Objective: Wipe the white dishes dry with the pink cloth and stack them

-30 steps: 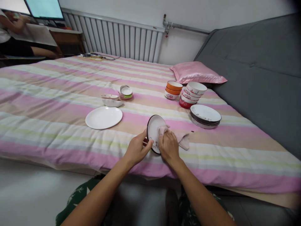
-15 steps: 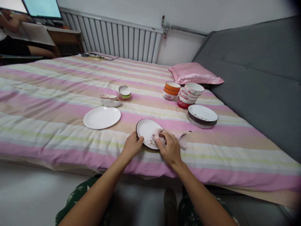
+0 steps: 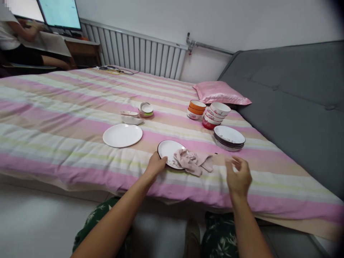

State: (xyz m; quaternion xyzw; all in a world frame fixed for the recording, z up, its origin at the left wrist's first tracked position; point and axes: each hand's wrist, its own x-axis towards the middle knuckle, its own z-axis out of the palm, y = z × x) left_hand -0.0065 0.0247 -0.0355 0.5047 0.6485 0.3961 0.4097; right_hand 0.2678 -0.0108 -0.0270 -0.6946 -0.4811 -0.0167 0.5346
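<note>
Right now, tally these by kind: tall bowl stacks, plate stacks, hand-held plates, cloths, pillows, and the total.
Tall bowl stacks: 2, orange-topped stack and white-topped stack
Plate stacks: 1
Hand-held plates: 1
Cloths: 1
Pillows: 1
Total: 6

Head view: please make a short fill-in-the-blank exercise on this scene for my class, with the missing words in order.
1. The left hand grips a dark-rimmed plate, while the right hand holds ____.
2. As seen in this view, the crumpled cloth overlaps the plate's ____ side.
3. In the shorter bowl stack, the upper two are ____ outside.
4. The pillow is ____.

Missing words: nothing; right; orange; pink.
</note>
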